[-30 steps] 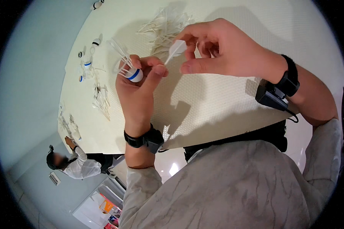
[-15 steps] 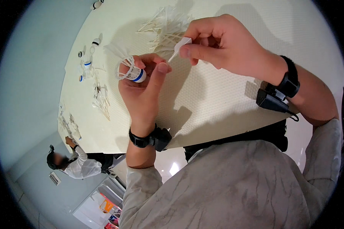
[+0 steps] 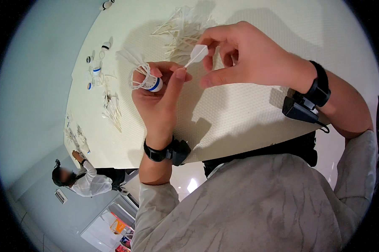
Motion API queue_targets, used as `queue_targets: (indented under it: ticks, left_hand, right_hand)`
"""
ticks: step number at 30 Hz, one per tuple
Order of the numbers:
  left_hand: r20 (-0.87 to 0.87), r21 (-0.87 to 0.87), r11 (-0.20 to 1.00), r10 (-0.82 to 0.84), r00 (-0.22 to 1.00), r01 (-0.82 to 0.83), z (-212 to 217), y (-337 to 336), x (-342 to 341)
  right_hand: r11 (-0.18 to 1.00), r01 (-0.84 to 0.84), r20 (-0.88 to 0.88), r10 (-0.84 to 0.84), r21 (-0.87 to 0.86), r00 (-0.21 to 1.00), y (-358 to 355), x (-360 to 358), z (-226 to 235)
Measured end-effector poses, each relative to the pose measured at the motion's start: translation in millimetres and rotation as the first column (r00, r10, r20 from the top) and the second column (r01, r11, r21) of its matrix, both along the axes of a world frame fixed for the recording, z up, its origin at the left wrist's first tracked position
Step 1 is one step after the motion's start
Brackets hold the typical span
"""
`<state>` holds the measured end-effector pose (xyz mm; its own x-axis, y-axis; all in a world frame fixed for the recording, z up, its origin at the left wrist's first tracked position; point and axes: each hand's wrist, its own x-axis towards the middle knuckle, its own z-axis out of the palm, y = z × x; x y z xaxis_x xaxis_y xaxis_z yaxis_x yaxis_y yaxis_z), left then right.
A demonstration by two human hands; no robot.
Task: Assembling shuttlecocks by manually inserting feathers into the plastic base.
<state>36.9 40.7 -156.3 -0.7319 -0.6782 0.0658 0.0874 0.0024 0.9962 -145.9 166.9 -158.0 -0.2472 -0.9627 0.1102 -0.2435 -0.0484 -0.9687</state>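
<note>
My left hand (image 3: pixel 159 107) is closed around a partly feathered shuttlecock (image 3: pixel 153 84). Its round white base has a blue band, and a ring of thin white stems with pale vanes points to the upper left. Between the thumb and forefinger of that same hand, the thin stem of a single white shuttlecock feather (image 3: pixel 199 53) is pinched, its broad vane pointing up and right. Beside the vane, my right hand (image 3: pixel 256 59) has its thumb and fingers apart with nothing between them.
A pile of loose white feathers (image 3: pixel 183 35) lies on the textured cream table (image 3: pixel 240 113) beyond my hands. More feathers (image 3: pixel 111 110) and several shuttlecock parts (image 3: pixel 96 71) sit at the left. Farther left, a co-worker (image 3: pixel 88 180) reaches onto the table's edge.
My right hand has let go of the single feather and opened, drawing slightly away from it. The feather now stays pinched by its stem in my left hand.
</note>
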Motion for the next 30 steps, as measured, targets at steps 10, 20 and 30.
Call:
queue_targets:
  ticks: [10,20,30]
  left_hand:
    - [0.040,-0.151,0.988,0.020,0.999,-0.013,-1.1,4.6,0.9]
    - [0.024,-0.169,0.985,0.046,0.999,-0.041,-1.8,4.7,0.6]
    - [0.295,-0.514,0.845,0.009,0.956,0.151,-8.6,5.2,4.3]
  right_hand:
    - [0.998,0.033,0.222,-0.043,0.050,0.974,-1.1,1.7,6.0]
    - [0.991,0.132,0.241,-0.124,-0.015,0.962,-1.4,4.4,1.6]
    - [0.967,0.152,0.273,-0.093,-0.205,0.957,0.4,-4.8,-7.4]
